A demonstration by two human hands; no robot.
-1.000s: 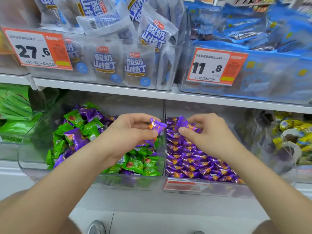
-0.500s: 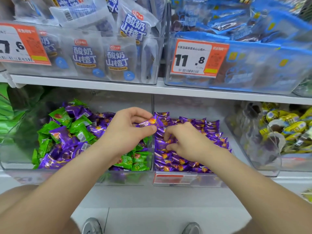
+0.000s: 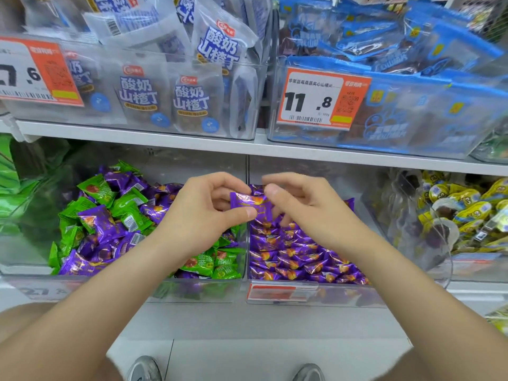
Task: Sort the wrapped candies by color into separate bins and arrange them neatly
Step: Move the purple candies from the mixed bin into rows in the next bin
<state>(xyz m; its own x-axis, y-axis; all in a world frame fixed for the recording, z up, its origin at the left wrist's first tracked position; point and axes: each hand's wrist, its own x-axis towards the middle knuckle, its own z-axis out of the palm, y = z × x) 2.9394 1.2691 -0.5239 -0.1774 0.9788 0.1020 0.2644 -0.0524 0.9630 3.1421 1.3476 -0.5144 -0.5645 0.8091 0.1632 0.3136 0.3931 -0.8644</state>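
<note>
A purple wrapped candy is pinched between the thumb and fingers of my left hand, above the wall between two clear bins. My right hand touches the same candy from the right, fingers curled on its edge. The left bin holds a loose mix of green candies and purple candies. The right bin holds only purple candies, laid in rows. My forearms hide part of both bins.
A clear bin of yellow candies stands to the right, green packs to the left. On the white shelf above sit bins of white snack bags and blue snack bags. My shoes show below.
My right hand has lifted out of the purple rows and come up to the candy held by my left hand. The camera has moved closer.
</note>
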